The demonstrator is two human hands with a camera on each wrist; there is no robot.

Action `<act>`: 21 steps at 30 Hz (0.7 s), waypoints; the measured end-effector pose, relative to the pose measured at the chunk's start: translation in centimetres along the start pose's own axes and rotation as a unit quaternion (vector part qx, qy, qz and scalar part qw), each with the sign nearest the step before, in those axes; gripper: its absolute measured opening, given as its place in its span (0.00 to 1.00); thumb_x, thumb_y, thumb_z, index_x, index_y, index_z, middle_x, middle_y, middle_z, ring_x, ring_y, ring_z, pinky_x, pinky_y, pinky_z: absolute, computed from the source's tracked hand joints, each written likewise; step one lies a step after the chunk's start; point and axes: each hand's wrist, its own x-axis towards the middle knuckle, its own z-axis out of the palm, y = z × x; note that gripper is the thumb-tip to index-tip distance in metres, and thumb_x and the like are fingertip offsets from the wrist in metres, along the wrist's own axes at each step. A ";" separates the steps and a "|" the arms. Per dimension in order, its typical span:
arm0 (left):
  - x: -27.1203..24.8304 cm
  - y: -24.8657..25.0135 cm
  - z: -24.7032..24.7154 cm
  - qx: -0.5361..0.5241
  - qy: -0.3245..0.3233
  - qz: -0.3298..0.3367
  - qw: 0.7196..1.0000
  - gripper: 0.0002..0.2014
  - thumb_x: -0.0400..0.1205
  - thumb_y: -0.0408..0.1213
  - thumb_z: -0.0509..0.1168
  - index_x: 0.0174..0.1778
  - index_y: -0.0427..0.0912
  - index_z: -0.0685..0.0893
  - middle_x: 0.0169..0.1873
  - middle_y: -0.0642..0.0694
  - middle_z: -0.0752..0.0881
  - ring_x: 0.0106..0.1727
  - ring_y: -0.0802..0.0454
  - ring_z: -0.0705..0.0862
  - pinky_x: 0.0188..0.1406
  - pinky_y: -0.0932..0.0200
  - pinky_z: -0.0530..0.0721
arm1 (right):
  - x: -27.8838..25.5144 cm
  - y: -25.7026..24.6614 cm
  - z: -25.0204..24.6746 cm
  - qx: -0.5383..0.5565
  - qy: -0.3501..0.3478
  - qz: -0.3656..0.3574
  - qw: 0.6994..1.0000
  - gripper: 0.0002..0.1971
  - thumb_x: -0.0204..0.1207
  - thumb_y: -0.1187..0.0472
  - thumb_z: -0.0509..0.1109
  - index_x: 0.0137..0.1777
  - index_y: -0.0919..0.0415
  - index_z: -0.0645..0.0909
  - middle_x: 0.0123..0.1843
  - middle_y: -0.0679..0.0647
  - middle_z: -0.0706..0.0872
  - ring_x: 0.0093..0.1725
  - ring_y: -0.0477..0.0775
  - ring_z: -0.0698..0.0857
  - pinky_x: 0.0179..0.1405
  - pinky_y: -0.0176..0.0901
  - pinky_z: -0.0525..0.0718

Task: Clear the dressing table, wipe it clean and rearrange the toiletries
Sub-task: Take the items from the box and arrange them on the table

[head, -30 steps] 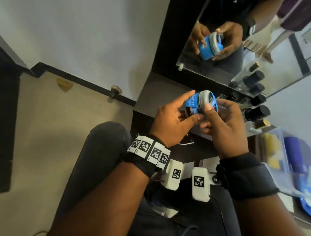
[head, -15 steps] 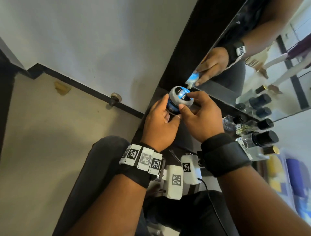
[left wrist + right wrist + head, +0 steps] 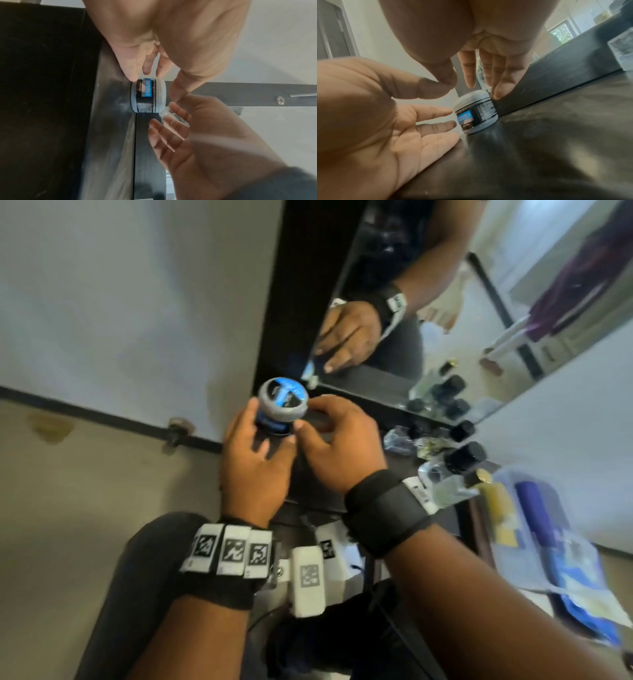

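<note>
A small round jar (image 3: 281,405) with a grey lid and blue-black label stands upright on the dark dressing table (image 3: 318,481), at its far left corner by the mirror (image 3: 445,337). My left hand (image 3: 250,433) is at the jar's left with straight fingers, their tips at its side. My right hand (image 3: 308,419) hovers at its right, fingers relaxed and extended. The right wrist view shows the jar (image 3: 476,112) standing free between the right hand (image 3: 469,86) above and the left hand (image 3: 450,121) beside it. The left wrist view shows the jar (image 3: 147,96) on the tabletop.
Several glass perfume bottles with black caps (image 3: 462,457) stand at the table's right end. Beyond them sits a clear plastic box (image 3: 534,508) with yellow and purple items. A white wall runs left of the table, and my knee is below its front edge.
The jar was held up between both hands a second ago. It has moved to the table's far left corner and stands there. Both hands' fingers have loosened from it.
</note>
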 end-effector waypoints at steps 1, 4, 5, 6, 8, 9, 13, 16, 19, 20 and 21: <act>-0.5 0.2 0.5 0.017 0.024 0.023 0.999 0.34 0.75 0.35 0.75 0.79 0.54 0.76 0.78 0.46 0.78 0.71 0.63 0.83 0.62 0.72 0.83 | -0.3 0.0 -0.7 0.002 0.016 0.006 1.000 0.14 0.74 0.53 0.78 0.59 0.56 0.90 0.57 0.50 0.91 0.58 0.51 0.89 0.63 0.43 0.84; -2.2 0.9 0.8 0.077 0.044 0.105 0.991 0.22 0.77 0.46 0.74 0.65 0.67 0.82 0.72 0.44 0.83 0.69 0.54 0.86 0.59 0.62 0.87 | -1.7 0.0 -1.9 0.027 0.049 0.005 0.998 0.12 0.75 0.55 0.79 0.57 0.56 0.90 0.57 0.49 0.90 0.58 0.47 0.86 0.60 0.37 0.82; -3.0 1.2 1.2 0.082 0.019 0.116 0.990 0.19 0.78 0.47 0.73 0.63 0.67 0.83 0.70 0.43 0.85 0.67 0.53 0.87 0.59 0.58 0.88 | -2.2 0.2 -2.3 0.029 0.058 0.002 0.998 0.12 0.75 0.56 0.79 0.58 0.57 0.90 0.58 0.49 0.90 0.58 0.47 0.86 0.59 0.37 0.82; -3.8 1.2 1.8 0.094 -0.014 0.120 0.988 0.16 0.78 0.46 0.72 0.61 0.67 0.84 0.67 0.43 0.86 0.65 0.52 0.88 0.58 0.56 0.89 | -2.8 0.6 -3.1 0.032 0.069 0.003 0.997 0.12 0.76 0.56 0.79 0.58 0.57 0.90 0.58 0.49 0.90 0.58 0.47 0.86 0.59 0.38 0.83; -5.0 1.2 2.8 0.145 -0.079 0.113 0.980 0.15 0.78 0.44 0.71 0.58 0.67 0.85 0.63 0.45 0.88 0.62 0.54 0.88 0.58 0.53 0.90 | -3.7 1.6 -4.6 0.031 0.077 0.016 0.996 0.11 0.77 0.54 0.78 0.57 0.55 0.90 0.56 0.48 0.91 0.53 0.47 0.88 0.56 0.44 0.87; -5.4 1.2 3.0 0.177 -0.110 0.102 0.973 0.15 0.77 0.43 0.71 0.57 0.67 0.85 0.62 0.48 0.88 0.62 0.55 0.88 0.59 0.51 0.90 | -4.1 2.1 -5.3 0.028 0.074 0.025 0.997 0.11 0.78 0.53 0.77 0.57 0.54 0.90 0.53 0.47 0.91 0.49 0.46 0.88 0.53 0.47 0.88; -7.1 1.7 4.6 0.336 -0.202 0.072 0.917 0.19 0.76 0.53 0.75 0.63 0.59 0.89 0.60 0.60 0.87 0.63 0.57 0.87 0.65 0.53 0.86 | -6.8 4.6 -9.2 0.019 0.086 0.045 0.995 0.09 0.80 0.50 0.75 0.55 0.52 0.90 0.45 0.43 0.91 0.42 0.43 0.88 0.47 0.51 0.90; -8.1 2.6 6.7 0.500 -0.247 0.044 0.829 0.31 0.77 0.60 0.77 0.74 0.49 0.87 0.73 0.50 0.86 0.73 0.48 0.84 0.72 0.52 0.78 | -9.0 7.2 -12.7 0.009 0.125 0.061 0.990 0.08 0.80 0.49 0.75 0.48 0.51 0.90 0.39 0.39 0.89 0.35 0.41 0.86 0.42 0.51 0.90; -8.5 3.1 9.0 0.619 -0.274 0.017 0.736 0.41 0.76 0.71 0.72 0.78 0.47 0.83 0.74 0.46 0.86 0.75 0.42 0.83 0.72 0.47 0.79 | -11.0 11.0 -16.5 -0.023 0.158 0.093 0.983 0.12 0.79 0.43 0.72 0.44 0.49 0.89 0.33 0.39 0.86 0.31 0.40 0.84 0.45 0.56 0.90; -8.2 3.1 9.6 0.658 -0.279 0.022 0.699 0.40 0.76 0.74 0.69 0.76 0.47 0.85 0.72 0.45 0.87 0.73 0.39 0.84 0.67 0.46 0.81 | -11.5 12.2 -17.8 -0.031 0.156 0.115 0.981 0.13 0.80 0.42 0.71 0.45 0.50 0.89 0.33 0.40 0.87 0.32 0.41 0.85 0.45 0.54 0.90; -8.0 3.1 10.3 0.692 -0.283 0.030 0.663 0.39 0.76 0.75 0.68 0.70 0.46 0.88 0.68 0.42 0.89 0.68 0.37 0.86 0.60 0.46 0.82 | -12.0 13.6 -19.1 -0.042 0.152 0.139 0.978 0.13 0.81 0.43 0.71 0.46 0.51 0.89 0.34 0.42 0.88 0.33 0.41 0.86 0.44 0.48 0.90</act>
